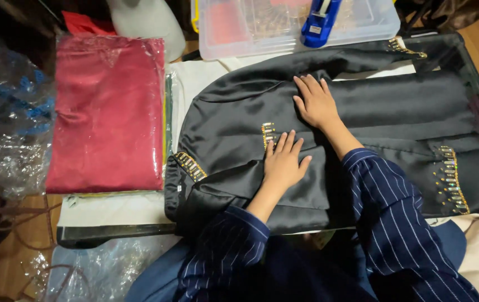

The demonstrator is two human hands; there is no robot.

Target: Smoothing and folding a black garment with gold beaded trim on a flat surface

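Black satin garment with gold bead trim lies partly folded on the tabletop, sleeves tucked in, not yet bagged. Left hand and right hand press flat on it, fingers open, gripping nothing. Red fabric folded in clear plastic lies just beside, left.

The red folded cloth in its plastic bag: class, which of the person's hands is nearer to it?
Left. The left hand lies flat on the black garment, closer to the red cloth at the far left. The right hand rests higher on the garment and farther right.
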